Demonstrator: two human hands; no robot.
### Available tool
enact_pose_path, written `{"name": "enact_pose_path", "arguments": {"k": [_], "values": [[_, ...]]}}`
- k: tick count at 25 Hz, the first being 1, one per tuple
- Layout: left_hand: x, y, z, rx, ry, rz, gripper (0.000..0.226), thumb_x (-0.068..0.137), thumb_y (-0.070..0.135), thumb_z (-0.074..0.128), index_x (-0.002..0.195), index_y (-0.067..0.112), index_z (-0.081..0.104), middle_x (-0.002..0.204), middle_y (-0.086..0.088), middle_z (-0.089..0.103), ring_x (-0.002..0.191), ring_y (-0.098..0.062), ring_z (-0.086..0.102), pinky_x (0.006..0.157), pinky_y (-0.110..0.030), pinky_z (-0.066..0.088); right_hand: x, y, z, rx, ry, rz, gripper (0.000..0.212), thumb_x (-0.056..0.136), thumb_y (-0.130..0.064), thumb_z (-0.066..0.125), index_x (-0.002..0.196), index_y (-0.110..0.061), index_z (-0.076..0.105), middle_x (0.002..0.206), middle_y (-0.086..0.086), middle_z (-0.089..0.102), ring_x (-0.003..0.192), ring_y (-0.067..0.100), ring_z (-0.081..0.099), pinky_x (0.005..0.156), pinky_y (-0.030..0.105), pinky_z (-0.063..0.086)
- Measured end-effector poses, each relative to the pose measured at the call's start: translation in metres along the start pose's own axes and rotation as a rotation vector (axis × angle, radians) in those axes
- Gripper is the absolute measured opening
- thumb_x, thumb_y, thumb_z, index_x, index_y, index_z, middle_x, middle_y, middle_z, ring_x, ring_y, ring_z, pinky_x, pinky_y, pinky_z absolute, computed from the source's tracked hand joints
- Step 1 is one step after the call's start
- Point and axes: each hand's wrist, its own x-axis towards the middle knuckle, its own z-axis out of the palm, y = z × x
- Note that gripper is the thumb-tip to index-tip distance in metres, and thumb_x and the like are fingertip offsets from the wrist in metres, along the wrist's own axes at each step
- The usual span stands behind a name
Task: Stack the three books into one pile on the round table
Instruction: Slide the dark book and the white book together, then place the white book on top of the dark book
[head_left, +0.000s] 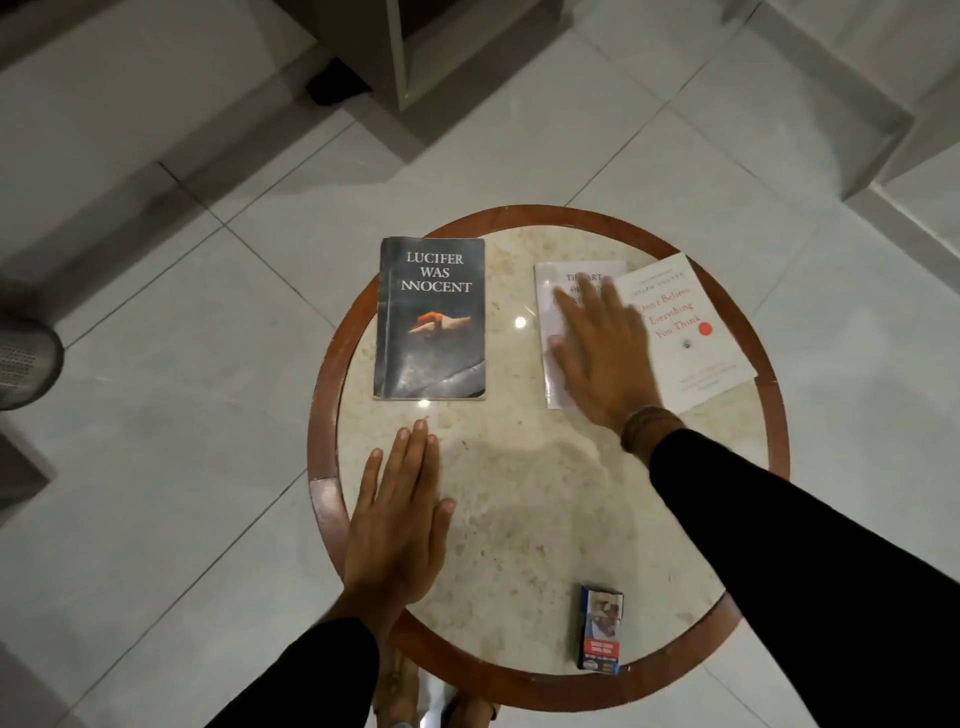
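Three books lie on the round table (519, 686), which has a marble top and a brown wooden rim. A dark book titled "Lucifer Was Innocent" (431, 338) rests flat at the far left. A pale pink book (549, 332) lies at the far right, partly under a white book titled "Don't Believe Everything You Think" (696, 353). My right hand (602, 353) lies flat, fingers spread, on the pink book and on the white book's left edge. My left hand (400, 514) rests flat on the tabletop, just in front of the dark book, holding nothing.
A small cigarette pack (600, 631) sits at the table's near edge. White floor tiles surround the table. A grey perforated object (23, 358) stands at the left, and furniture legs show at the top. My feet are partly visible under the table.
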Motion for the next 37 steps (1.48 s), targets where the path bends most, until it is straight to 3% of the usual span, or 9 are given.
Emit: {"name": "enact_pose_path", "arguments": {"k": [5, 12, 17, 20, 24, 27, 30, 34, 37], "values": [[0.0, -0.001, 0.0, 0.053, -0.032, 0.007, 0.075, 0.11, 0.056, 0.029, 0.173, 0.019, 0.017, 0.184, -0.005, 0.017, 0.169, -0.031, 0.019, 0.138, -0.056, 0.016, -0.043, 0.101, -0.023, -0.109, -0.191, 0.281, 0.063, 0.111, -0.044, 0.024, 0.17, -0.021, 0.023, 0.179, 0.015, 0.015, 0.165, 0.042, 0.013, 0.127, 0.066, 0.022], [0.001, -0.001, 0.001, 0.075, -0.037, -0.002, 0.076, 0.11, 0.057, 0.025, 0.174, 0.018, 0.012, 0.184, -0.006, 0.012, 0.17, -0.031, 0.012, 0.138, -0.056, 0.014, -0.063, 0.089, -0.017, -0.074, -0.147, 0.598, 0.064, 0.111, -0.042, 0.036, 0.169, -0.018, 0.024, 0.177, 0.019, 0.019, 0.161, 0.046, 0.02, 0.127, 0.064, 0.021], [0.002, -0.003, 0.003, 0.068, -0.006, 0.025, 0.076, 0.11, 0.058, 0.025, 0.174, 0.023, 0.004, 0.185, -0.002, 0.008, 0.171, -0.027, 0.009, 0.14, -0.047, -0.001, -0.031, 0.038, -0.023, 0.046, 0.07, 0.456, 0.055, 0.106, -0.043, 0.047, 0.147, -0.007, 0.052, 0.143, 0.023, 0.057, 0.126, 0.049, 0.056, 0.101, 0.058, 0.048], [0.002, -0.005, 0.006, 0.044, 0.014, 0.027, 0.074, 0.111, 0.058, 0.026, 0.174, 0.023, 0.009, 0.184, -0.001, 0.012, 0.171, -0.026, 0.012, 0.139, -0.043, -0.007, -0.006, 0.005, -0.016, 0.241, -0.113, 0.576, 0.075, 0.097, -0.055, 0.065, 0.147, -0.003, 0.044, 0.144, 0.022, 0.05, 0.13, 0.046, 0.051, 0.102, 0.055, 0.048], [0.001, -0.006, 0.011, -0.002, 0.05, 0.028, 0.072, 0.111, 0.053, 0.028, 0.174, 0.022, 0.013, 0.184, -0.001, 0.012, 0.171, -0.024, 0.013, 0.14, -0.043, -0.003, 0.019, -0.001, -0.017, 0.248, -0.316, 0.799, 0.116, 0.078, -0.056, 0.087, 0.158, -0.001, 0.023, 0.159, 0.022, 0.037, 0.148, 0.042, 0.038, 0.117, 0.051, 0.039], [0.002, -0.004, 0.01, -0.023, 0.053, 0.039, 0.071, 0.112, 0.05, 0.028, 0.174, 0.02, 0.01, 0.185, -0.002, 0.008, 0.171, -0.024, 0.009, 0.14, -0.047, 0.002, 0.029, 0.012, -0.025, 0.452, -0.354, 0.903, 0.132, 0.07, -0.051, 0.096, 0.162, 0.0, 0.015, 0.159, 0.017, 0.048, 0.146, 0.037, 0.049, 0.118, 0.045, 0.042], [0.0, -0.002, 0.007, -0.02, 0.077, 0.05, 0.071, 0.112, 0.049, 0.026, 0.174, 0.018, 0.011, 0.185, -0.004, 0.01, 0.171, -0.025, 0.009, 0.14, -0.049, 0.008, 0.022, 0.012, -0.025, 0.446, -0.335, 0.87, 0.1, 0.068, -0.051, 0.096, 0.145, -0.007, 0.048, 0.141, 0.014, 0.063, 0.131, 0.037, 0.061, 0.114, 0.048, 0.049], [-0.001, 0.0, 0.006, -0.02, 0.094, 0.046, 0.071, 0.112, 0.046, 0.035, 0.173, 0.016, 0.017, 0.184, -0.006, 0.014, 0.171, -0.025, 0.01, 0.14, -0.05, 0.01, 0.01, 0.014, -0.039, 0.497, -0.271, 0.696, 0.037, 0.095, -0.02, 0.071, 0.127, -0.003, 0.07, 0.132, 0.021, 0.071, 0.119, 0.045, 0.068, 0.102, 0.054, 0.058], [-0.001, 0.0, 0.007, -0.037, 0.096, 0.043, 0.07, 0.112, 0.045, 0.037, 0.173, 0.016, 0.02, 0.184, -0.006, 0.017, 0.171, -0.026, 0.013, 0.138, -0.054, 0.019, 0.0, 0.011, -0.064, 0.662, -0.176, 0.637, 0.018, 0.101, -0.012, 0.063, 0.112, -0.008, 0.077, 0.124, 0.018, 0.077, 0.11, 0.044, 0.074, 0.092, 0.059, 0.064]]}}
